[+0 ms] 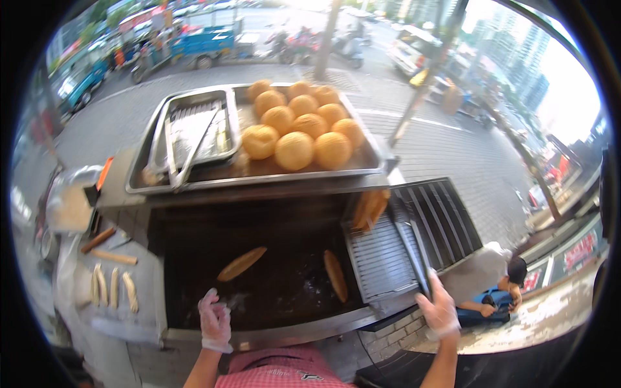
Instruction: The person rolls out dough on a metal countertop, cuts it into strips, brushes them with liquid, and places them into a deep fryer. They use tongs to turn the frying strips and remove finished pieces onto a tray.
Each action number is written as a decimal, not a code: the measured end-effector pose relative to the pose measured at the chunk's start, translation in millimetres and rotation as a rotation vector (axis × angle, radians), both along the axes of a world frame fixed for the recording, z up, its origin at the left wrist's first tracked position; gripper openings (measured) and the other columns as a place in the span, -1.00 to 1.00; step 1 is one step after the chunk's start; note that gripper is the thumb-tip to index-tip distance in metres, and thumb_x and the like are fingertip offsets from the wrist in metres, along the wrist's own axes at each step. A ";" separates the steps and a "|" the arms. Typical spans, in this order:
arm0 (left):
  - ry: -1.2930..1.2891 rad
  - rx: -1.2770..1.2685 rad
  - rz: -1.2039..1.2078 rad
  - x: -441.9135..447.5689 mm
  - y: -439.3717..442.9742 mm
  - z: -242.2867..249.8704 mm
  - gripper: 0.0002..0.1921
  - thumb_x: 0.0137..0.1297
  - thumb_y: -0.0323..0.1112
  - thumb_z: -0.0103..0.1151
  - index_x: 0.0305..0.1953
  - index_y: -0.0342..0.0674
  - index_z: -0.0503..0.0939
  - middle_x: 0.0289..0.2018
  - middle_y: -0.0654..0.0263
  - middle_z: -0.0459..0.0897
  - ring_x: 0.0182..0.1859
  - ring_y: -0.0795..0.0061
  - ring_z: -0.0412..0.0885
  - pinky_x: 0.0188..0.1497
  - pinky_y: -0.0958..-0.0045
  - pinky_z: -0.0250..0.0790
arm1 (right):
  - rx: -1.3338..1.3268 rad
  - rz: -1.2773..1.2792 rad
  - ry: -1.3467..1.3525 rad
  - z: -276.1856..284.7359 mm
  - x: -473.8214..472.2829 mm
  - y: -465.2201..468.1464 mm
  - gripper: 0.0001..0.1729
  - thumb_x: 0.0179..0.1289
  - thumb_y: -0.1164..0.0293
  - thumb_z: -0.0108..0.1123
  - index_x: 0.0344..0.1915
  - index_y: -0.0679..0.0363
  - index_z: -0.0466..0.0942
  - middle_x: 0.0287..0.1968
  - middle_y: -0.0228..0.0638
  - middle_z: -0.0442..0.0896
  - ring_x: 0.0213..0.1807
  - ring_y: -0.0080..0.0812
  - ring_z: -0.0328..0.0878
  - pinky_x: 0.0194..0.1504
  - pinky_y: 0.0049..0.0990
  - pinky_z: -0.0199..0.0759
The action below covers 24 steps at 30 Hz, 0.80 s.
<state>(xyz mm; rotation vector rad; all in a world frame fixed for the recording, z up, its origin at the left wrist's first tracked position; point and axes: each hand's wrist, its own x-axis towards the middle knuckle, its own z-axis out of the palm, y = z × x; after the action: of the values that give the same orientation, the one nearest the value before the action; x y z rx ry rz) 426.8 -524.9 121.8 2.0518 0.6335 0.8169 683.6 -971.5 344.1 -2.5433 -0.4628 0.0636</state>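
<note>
Two golden strips of dough, likely fried dough sticks, lie apart in the dark oil of a fryer vat (281, 300): one slanted stick (242, 264) near the middle, one steeper stick (335, 276) to the right. My left hand (215, 320), in a clear plastic glove, hovers at the vat's front edge, fingers partly bent and nothing visible in them. My right hand (440, 306) is closed around the handle end of long dark tongs (410, 237). Their far end reaches over a wire draining rack (383, 257) right of the vat.
Above the vat, a steel tray (257, 177) bears several round fried balls (294, 151) and a smaller pan (233, 121) with metal tongs (191, 155). Raw dough strips (114, 287), a rolling pin (98, 240) and a wooden stick (114, 256) lie left. A person (490, 303) is at right.
</note>
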 end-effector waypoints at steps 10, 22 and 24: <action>-0.010 -0.167 0.068 -36.5 35.8 -10.0 -0.39 0.29 -0.61 0.11 0.39 -0.21 0.35 0.08 0.14 0.44 -0.19 0.53 0.61 -0.10 0.48 0.58 | 0.356 -0.142 1.320 -190.3 -57.7 185.0 -0.39 0.44 0.14 0.26 0.41 0.07 0.45 -0.49 -0.52 0.45 -0.66 -0.61 0.28 -0.64 -0.53 0.09; -0.001 -0.335 0.288 -116.3 106.6 -34.4 -0.40 0.30 -0.54 0.14 0.39 -0.26 0.36 0.05 0.30 0.45 -0.15 0.58 0.52 -0.09 0.51 0.45 | 0.568 -0.243 1.437 -339.8 -69.6 334.7 -0.60 0.52 0.18 0.23 0.28 -0.07 0.49 -0.47 -0.43 0.50 -0.70 -0.54 0.29 -0.70 -0.48 0.10; -0.012 -0.364 0.222 -104.6 115.5 -40.1 -0.41 0.31 -0.55 0.12 0.40 -0.25 0.36 0.05 0.30 0.44 -0.16 0.59 0.52 -0.09 0.51 0.46 | 0.653 -0.258 1.375 -323.7 -90.5 320.5 -0.40 0.54 0.24 0.20 0.51 -0.12 0.34 -0.48 -0.46 0.46 -0.72 -0.57 0.26 -0.72 -0.49 0.07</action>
<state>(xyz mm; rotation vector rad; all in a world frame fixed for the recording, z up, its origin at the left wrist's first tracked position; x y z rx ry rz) 322.2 -409.4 81.8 1.6657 0.9420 0.7726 593.0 -651.1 20.4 -1.4044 0.3510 1.2168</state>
